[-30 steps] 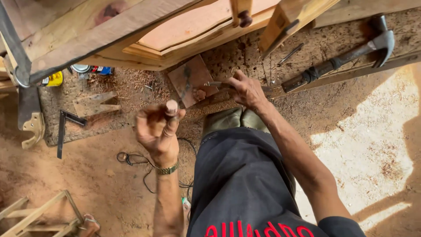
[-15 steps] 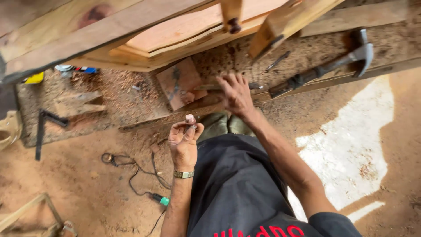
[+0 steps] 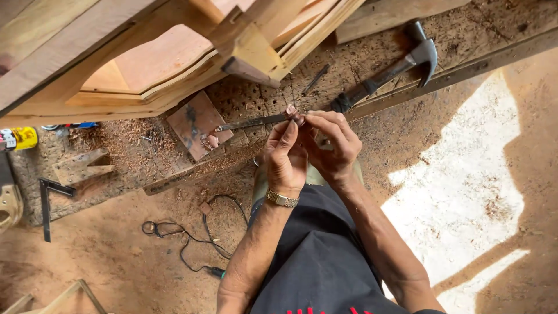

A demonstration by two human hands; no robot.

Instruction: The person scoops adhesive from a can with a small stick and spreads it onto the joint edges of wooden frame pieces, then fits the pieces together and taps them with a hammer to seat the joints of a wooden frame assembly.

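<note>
Above the bench, both hands [image 3: 311,148] pinch perhaps a chisel [image 3: 256,122].

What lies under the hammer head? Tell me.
The hammer rests on a sawdust-strewn workbench, its head beside a long wooden strip. The bench directly beneath the head is hidden.

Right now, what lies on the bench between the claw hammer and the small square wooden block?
In the head view, a thin metal blade lies between the hammer and the square block; both hands, left hand and right hand, pinch a small piece there.
</note>
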